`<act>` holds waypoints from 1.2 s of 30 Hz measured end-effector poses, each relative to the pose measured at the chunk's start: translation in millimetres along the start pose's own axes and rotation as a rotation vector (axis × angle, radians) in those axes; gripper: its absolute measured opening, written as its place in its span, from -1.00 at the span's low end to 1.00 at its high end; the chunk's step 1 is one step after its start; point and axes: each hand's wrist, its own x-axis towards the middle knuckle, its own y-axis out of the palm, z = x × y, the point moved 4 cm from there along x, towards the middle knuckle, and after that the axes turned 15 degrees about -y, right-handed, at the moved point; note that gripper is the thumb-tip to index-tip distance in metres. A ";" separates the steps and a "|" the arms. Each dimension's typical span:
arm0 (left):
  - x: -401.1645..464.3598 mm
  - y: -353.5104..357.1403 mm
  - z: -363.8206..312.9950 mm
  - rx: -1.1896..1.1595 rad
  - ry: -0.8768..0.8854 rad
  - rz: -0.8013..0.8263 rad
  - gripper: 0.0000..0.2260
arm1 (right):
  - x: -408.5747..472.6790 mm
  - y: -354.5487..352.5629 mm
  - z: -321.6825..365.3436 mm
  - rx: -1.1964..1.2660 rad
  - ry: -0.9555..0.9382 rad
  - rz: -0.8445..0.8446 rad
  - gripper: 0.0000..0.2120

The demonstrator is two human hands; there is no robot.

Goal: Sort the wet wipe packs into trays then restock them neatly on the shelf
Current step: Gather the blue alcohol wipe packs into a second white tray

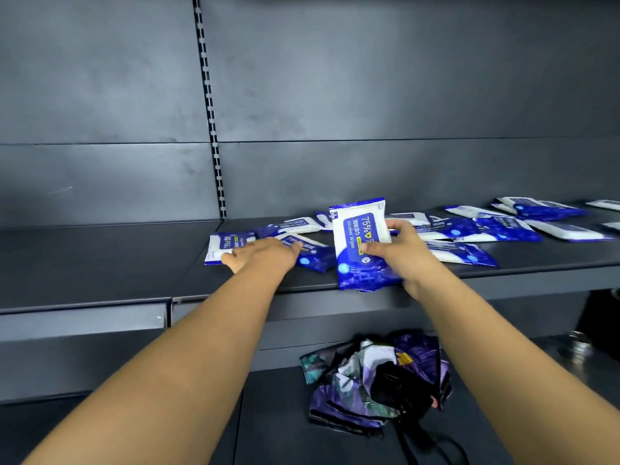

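Two hands among scattered wipe packs on a dark shelf

Dark grey metal fills the view: a smooth back panel with a slotted upright strip running down it, and a flat matte shelf crossing at mid height, its front edge a plain band.

At the left end of the clutter, a flat blue-and-white wet wipe pack lies on the shelf. The left hand rests partly on it, palm down, fingers stretched forward and fairly straight, reaching onto a second flat pack just beside it. Neither pack is gripped.

Right of that, a small stack of packs stands upright on its short edge near the front of the shelf. The front pack is glossy soft plastic, white at the top and blue below, printed "75%" and "Alcohol Wipes". The right hand holds the stack, fingers curled across its front and thumb at its right edge.

Further right, many more packs lie flat and overlapping at loose angles, toward the shelf's far end.

Below the shelf, on a lower dark surface, sits a crumpled fabric bag, patterned in purple, teal and white, with black straps trailing toward the bottom edge.
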 end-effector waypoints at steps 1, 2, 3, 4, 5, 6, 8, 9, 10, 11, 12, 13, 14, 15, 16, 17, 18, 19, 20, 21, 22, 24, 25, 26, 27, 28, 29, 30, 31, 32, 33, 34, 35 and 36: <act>-2.4 1.5 -1.3 0.021 -0.019 -0.024 -0.41 | -7.1 -5.3 0.7 0.072 0.002 -0.019 -0.69; -3.3 2.4 -2.1 0.005 -0.044 -0.023 -0.41 | -14.5 -8.7 0.7 0.128 0.001 -0.024 -0.74; -5.2 3.5 -3.5 -0.034 -0.074 -0.004 -0.42 | -23.5 -13.1 0.7 0.166 0.001 -0.017 -0.79; -5.6 3.9 -4.9 -0.081 -0.097 0.022 -0.42 | -31.8 -16.9 -0.4 0.201 0.003 -0.004 -0.82; -8.3 3.8 -6.4 -0.118 -0.106 0.047 -0.42 | -40.0 -21.3 -1.6 0.231 0.009 0.003 -0.84; -9.9 4.1 -7.6 -0.149 -0.099 0.069 -0.41 | -46.7 -25.2 -2.9 0.253 0.013 0.006 -0.85; -18.8 4.3 -9.0 -0.215 -0.067 0.104 -0.39 | -56.3 -34.7 -5.2 0.259 0.004 0.005 -0.84; -26.4 4.3 -10.2 -0.258 -0.051 0.112 -0.41 | -60.3 -40.8 -5.9 0.256 -0.004 0.004 -0.82; -36.8 4.7 -11.2 -0.305 -0.029 0.105 -0.46 | -64.8 -48.6 -7.8 0.260 -0.011 0.003 -0.81; -48.7 4.6 -11.7 -0.347 0.002 0.089 -0.55 | -68.7 -56.5 -10.4 0.265 -0.017 0.000 -0.81; -62.0 3.0 -11.1 -0.391 0.044 0.060 -0.66 | -71.9 -64.1 -13.5 0.273 -0.024 0.003 -0.82; -79.4 1.7 -8.3 -0.460 0.075 0.011 -0.70 | -76.7 -73.2 -16.3 0.285 -0.028 0.018 -0.82; -97.3 -0.3 -4.8 -0.566 0.110 -0.052 -0.69 | -80.7 -81.8 -17.8 0.298 -0.033 0.035 -0.82; -115.4 1.4 0.3 -0.710 0.126 -0.088 -0.70 | -85.8 -91.9 -19.2 0.309 -0.032 0.051 -0.82; -133.6 5.2 7.2 -0.881 0.128 -0.078 -0.74 | -91.7 -101.5 -20.1 0.317 -0.026 0.066 -0.82; -150.7 10.0 14.0 -1.050 0.114 -0.028 -0.79 | -97.1 -110.3 -21.0 0.333 -0.017 0.077 -0.82; -173.0 16.6 19.8 -1.189 0.096 0.039 -0.81 | -105.2 -121.2 -21.9 0.358 0.007 0.087 -0.82; -192.8 25.1 25.0 -1.287 0.079 0.117 -0.78 | -113.7 -131.7 -23.5 0.382 0.042 0.098 -0.82; -213.4 34.7 30.7 -1.349 0.053 0.193 -0.76 | -124.2 -143.3 -25.7 0.393 0.081 0.114 -0.83; -234.1 44.5 36.1 -1.391 0.033 0.268 -0.80 | -135.4 -154.6 -28.2 0.392 0.116 0.130 -0.84; -253.3 54.0 40.9 -1.415 0.023 0.348 -0.86 | -146.0 -165.2 -31.6 0.388 0.147 0.142 -0.86; -289.4 76.7 50.9 -1.461 -0.026 0.469 -0.91 | -170.0 -188.2 -38.2 0.395 0.202 0.144 -0.90; -305.2 89.8 55.4 -1.494 -0.074 0.511 -0.91 | -183.0 -200.2 -42.5 0.410 0.232 0.131 -0.93; -319.4 102.5 59.4 -1.514 -0.114 0.543 -0.91 | -195.6 -211.7 -46.6 0.419 0.260 0.116 -0.94; -330.9 114.4 62.1 -1.516 -0.144 0.578 -0.91 | -207.3 -222.1 -50.3 0.419 0.288 0.103 -0.95; -344.6 128.0 63.8 -1.513 -0.169 0.616 -0.90 | -221.6 -234.4 -54.8 0.409 0.312 0.090 -0.95; -356.9 141.0 64.7 -1.518 -0.186 0.655 -0.88 | -234.5 -245.2 -59.1 0.395 0.325 0.086 -0.94; -369.7 155.8 64.8 -1.518 -0.207 0.704 -0.87 | -249.5 -257.9 -64.1 0.379 0.335 0.081 -0.92; -381.8 170.0 64.7 -1.514 -0.226 0.756 -0.87 | -263.6 -270.2 -68.4 0.362 0.344 0.079 -0.90; -392.0 182.1 64.4 -1.506 -0.241 0.802 -0.87 | -276.0 -282.0 -72.0 0.346 0.352 0.078 -0.89; -404.7 194.5 62.3 -1.498 -0.260 0.844 -0.88 | -289.8 -297.2 -76.3 0.326 0.367 0.069 -0.88; -416.0 205.3 60.4 -1.492 -0.274 0.868 -0.89 | -300.8 -311.4 -80.7 0.304 0.388 0.066 -0.88; -429.9 217.2 58.3 -1.483 -0.297 0.881 -0.91 | -312.8 -327.7 -84.9 0.277 0.415 0.070 -0.88; -443.8 228.5 56.6 -1.474 -0.327 0.882 -0.94 | -323.6 -344.2 -88.4 0.245 0.441 0.074 -0.88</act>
